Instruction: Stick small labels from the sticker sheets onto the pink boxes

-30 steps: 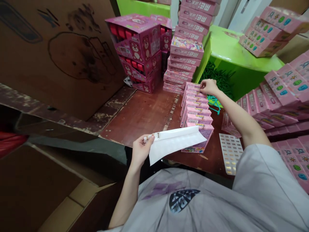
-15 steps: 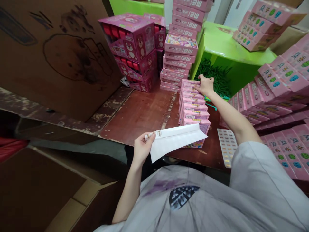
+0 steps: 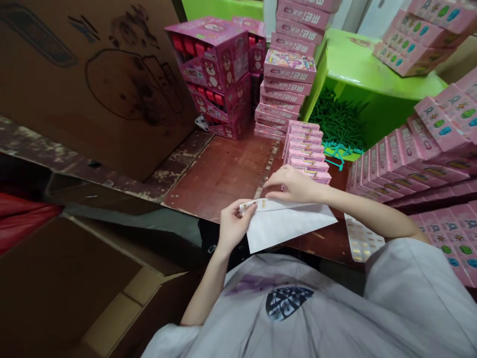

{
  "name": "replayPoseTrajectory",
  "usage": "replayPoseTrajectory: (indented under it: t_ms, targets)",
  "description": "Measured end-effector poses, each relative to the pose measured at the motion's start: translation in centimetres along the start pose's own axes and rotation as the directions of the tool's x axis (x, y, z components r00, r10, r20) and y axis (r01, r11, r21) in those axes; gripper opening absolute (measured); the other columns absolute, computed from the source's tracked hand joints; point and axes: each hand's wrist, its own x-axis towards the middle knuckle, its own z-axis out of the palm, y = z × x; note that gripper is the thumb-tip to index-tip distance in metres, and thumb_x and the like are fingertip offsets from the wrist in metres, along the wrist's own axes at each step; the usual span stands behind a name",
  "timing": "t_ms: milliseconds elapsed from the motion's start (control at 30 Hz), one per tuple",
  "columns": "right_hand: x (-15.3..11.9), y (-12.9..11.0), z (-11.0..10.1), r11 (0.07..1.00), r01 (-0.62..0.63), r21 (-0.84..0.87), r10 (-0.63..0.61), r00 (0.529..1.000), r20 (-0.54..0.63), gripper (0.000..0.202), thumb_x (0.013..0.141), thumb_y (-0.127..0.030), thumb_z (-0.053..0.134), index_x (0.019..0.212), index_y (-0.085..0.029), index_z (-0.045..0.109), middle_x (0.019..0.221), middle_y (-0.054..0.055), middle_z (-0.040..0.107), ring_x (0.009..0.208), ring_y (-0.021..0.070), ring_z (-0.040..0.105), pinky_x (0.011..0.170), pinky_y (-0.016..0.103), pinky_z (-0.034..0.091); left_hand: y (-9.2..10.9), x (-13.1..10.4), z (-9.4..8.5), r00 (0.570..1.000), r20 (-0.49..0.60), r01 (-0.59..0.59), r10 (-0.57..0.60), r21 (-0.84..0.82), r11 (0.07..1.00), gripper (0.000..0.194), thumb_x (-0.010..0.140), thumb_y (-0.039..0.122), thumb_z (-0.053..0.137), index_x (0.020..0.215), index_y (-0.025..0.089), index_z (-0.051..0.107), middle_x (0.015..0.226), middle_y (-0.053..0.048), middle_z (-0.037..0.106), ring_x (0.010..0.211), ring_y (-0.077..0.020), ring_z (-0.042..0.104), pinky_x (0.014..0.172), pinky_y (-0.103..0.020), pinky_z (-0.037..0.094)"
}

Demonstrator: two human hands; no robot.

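My left hand pinches the left end of a white sticker sheet, its upper edge curled over, with a small gold-marked sticker showing near my thumb. My right hand is over the sheet's top edge, close to that sticker, fingers bent and the thumb apart from them; no item shows between them. Whether its fingertips touch the sheet is hard to tell. Just behind this hand stands a row of upright pink boxes, the nearest partly hidden by the hand and sheet. Another sticker sheet lies on the table under my right forearm.
A tall stack of pink boxes and pink bear-print display boxes stand behind. The green carton has dark green pieces before it. More pink boxes line the right; a large cardboard box stands left.
My right hand has come back from the far end of the pink box row to the sticker sheet. My left hand still holds the sheet. The view has shifted slightly.
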Motion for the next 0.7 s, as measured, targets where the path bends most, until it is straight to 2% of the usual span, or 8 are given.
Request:
replayPoseTrajectory:
  t_ms: [100, 200, 333, 467, 600, 700]
  targets:
    - [-0.4, -0.2, 1.1, 0.995, 0.013, 0.101, -0.020, 0.998, 0.064, 0.019, 0.089, -0.024, 0.057, 0.092, -0.016, 0.074, 0.085, 0.004, 0.075, 0.075, 0.0138, 0.065, 0.074, 0.028, 0.045, 0.4, 0.1, 0.7, 0.999, 0.044, -0.001, 0.002, -0.011, 1.000, 0.028, 0.075, 0.039, 0.070, 0.086, 0.014, 0.074, 0.076, -0.005, 0.072, 0.064, -0.0143, 0.062, 0.056, -0.021, 0.046]
    - [-0.6, 0.6, 1.5, 0.985, 0.029, 0.172, -0.034, 0.999, 0.029, 0.018, 0.086, -0.029, 0.061, 0.087, -0.017, 0.074, 0.080, 0.002, 0.073, 0.069, 0.0119, 0.063, 0.071, 0.027, 0.044, 0.5, 0.1, 1.2, 0.999, 0.053, 0.008, -0.006, -0.029, 1.000, 0.028, 0.075, 0.041, 0.070, 0.083, 0.014, 0.073, 0.072, -0.004, 0.071, 0.062, -0.0138, 0.061, 0.054, -0.021, 0.045]
    - [-0.9, 0.5, 1.7, 0.991, 0.022, 0.131, -0.013, 0.997, -0.071, 0.017, 0.085, -0.033, 0.061, 0.084, -0.019, 0.071, 0.081, 0.002, 0.073, 0.075, 0.0138, 0.063, 0.084, 0.032, 0.041, 0.3, 0.5, 1.7, 0.997, 0.077, 0.027, -0.022, -0.067, 0.997, 0.029, 0.073, 0.043, 0.071, 0.080, 0.014, 0.072, 0.070, -0.004, 0.070, 0.060, -0.0136, 0.060, 0.053, -0.021, 0.045]
    - [-1.3, 0.0, 1.9, 0.992, 0.032, 0.118, -0.021, 0.996, -0.091, 0.015, 0.082, -0.031, 0.062, 0.087, -0.019, 0.068, 0.086, 0.004, 0.072, 0.080, 0.0162, 0.062, 0.087, 0.036, 0.039, -0.3, 1.0, 1.9, 0.988, 0.128, 0.100, -0.084, -0.118, 0.988, 0.032, 0.071, 0.044, 0.073, 0.080, 0.014, 0.072, 0.071, -0.005, 0.071, 0.058, -0.0138, 0.060, 0.051, -0.021, 0.045]
    - [-1.4, 0.7, 2.2, 0.984, 0.031, 0.177, -0.022, 0.998, -0.056, 0.013, 0.084, -0.027, 0.058, 0.085, -0.018, 0.067, 0.078, 0.002, 0.071, 0.072, 0.0140, 0.059, 0.087, 0.035, 0.037, -1.0, 1.5, 1.8, 0.983, 0.138, 0.143, -0.125, -0.134, 0.981, 0.034, 0.070, 0.045, 0.075, 0.082, 0.013, 0.073, 0.072, -0.005, 0.072, 0.059, -0.0139, 0.061, 0.052, -0.021, 0.045]
    - [-1.3, 1.4, 2.2, 0.981, 0.018, 0.193, -0.025, 0.999, 0.036, 0.020, 0.089, -0.025, 0.050, 0.083, -0.018, 0.067, 0.080, 0.003, 0.072, 0.074, 0.0136, 0.058, 0.092, 0.037, 0.035, -1.3, 1.7, 1.6, 0.981, 0.145, 0.149, -0.130, -0.124, 0.981, 0.035, 0.071, 0.046, 0.074, 0.082, 0.013, 0.073, 0.074, -0.006, 0.073, 0.061, -0.0145, 0.062, 0.054, -0.021, 0.046]
